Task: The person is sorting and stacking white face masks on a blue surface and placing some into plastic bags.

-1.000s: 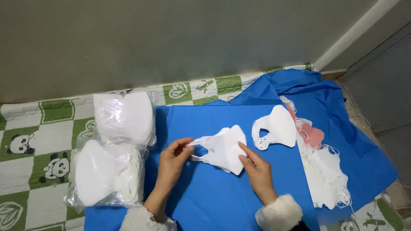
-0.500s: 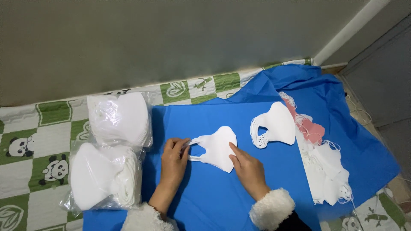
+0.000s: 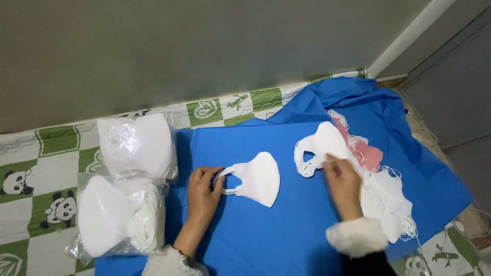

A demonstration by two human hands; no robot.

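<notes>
The right hand (image 3: 341, 180) is no longer on the white mask (image 3: 260, 178) in the middle of the blue cloth (image 3: 286, 230); it now sits off to the right, fingers on the loose pile of masks (image 3: 327, 145). Only the left hand (image 3: 202, 188) now touches the middle mask, at its ear loop, and the mask lies flat.
</notes>
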